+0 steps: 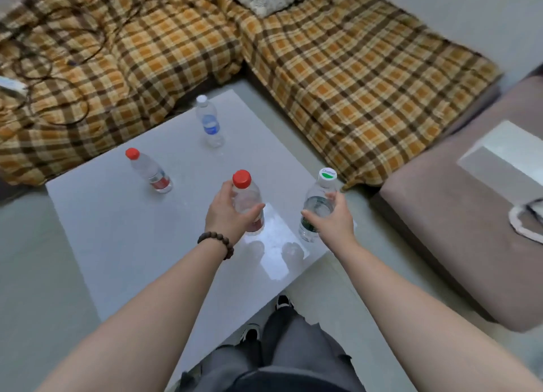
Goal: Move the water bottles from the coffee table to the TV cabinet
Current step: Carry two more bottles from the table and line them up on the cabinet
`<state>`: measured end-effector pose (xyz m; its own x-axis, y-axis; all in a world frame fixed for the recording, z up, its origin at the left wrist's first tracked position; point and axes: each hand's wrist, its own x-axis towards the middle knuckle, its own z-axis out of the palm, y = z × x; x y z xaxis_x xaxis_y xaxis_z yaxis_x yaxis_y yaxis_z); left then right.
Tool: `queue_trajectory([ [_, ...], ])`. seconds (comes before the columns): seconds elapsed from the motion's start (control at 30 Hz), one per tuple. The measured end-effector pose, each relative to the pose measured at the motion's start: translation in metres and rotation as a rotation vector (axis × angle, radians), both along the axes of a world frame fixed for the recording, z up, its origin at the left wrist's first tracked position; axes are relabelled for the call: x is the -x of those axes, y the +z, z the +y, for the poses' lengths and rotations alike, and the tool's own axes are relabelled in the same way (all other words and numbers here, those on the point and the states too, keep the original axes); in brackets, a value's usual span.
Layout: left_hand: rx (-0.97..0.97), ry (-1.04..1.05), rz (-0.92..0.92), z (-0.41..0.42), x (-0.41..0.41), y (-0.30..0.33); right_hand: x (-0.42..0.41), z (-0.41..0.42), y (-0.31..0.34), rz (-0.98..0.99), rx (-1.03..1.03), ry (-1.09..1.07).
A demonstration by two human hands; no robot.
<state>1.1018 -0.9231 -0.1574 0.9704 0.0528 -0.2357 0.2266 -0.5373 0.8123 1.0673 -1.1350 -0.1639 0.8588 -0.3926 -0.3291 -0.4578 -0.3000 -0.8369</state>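
Several water bottles stand upright on the glossy white coffee table [123, 230]. My left hand [227, 215], with a bead bracelet on its wrist, is wrapped around a red-capped bottle [245, 195] near the table's front. My right hand [335, 220] grips a bottle with a white-and-green cap [318, 203] at the table's right edge. Both held bottles still touch the tabletop. Another red-capped bottle [150, 170] stands further left. A blue-labelled bottle with a white cap [209, 123] stands at the far side. The TV cabinet is out of view.
A plaid-covered corner sofa [338, 68] wraps the far and right sides of the table, with dark cables [50, 54] lying on its left part. A brown ottoman [458, 230] sits at the right. My legs and shoes [282, 327] are at the table's near corner.
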Motion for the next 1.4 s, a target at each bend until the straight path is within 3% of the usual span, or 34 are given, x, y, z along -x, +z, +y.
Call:
queue_trajectory([
  [0.37,-0.028,-0.631,0.001,-0.104,0.09,0.003,0.199,-0.039,0.019,-0.014,0.039,-0.631],
  [0.8,-0.087,-1.43,-0.029,-0.214,0.332,0.006,0.496,-0.007,0.014,-0.001,0.016,-1.452],
  [1.03,-0.069,-1.718,-0.075,-0.214,0.493,0.014,0.664,0.061,0.013,-0.037,0.003,-1.787],
  [1.4,-0.096,-2.149,-0.081,-0.146,0.747,0.008,0.872,0.211,0.002,-0.044,-0.007,-2.218],
])
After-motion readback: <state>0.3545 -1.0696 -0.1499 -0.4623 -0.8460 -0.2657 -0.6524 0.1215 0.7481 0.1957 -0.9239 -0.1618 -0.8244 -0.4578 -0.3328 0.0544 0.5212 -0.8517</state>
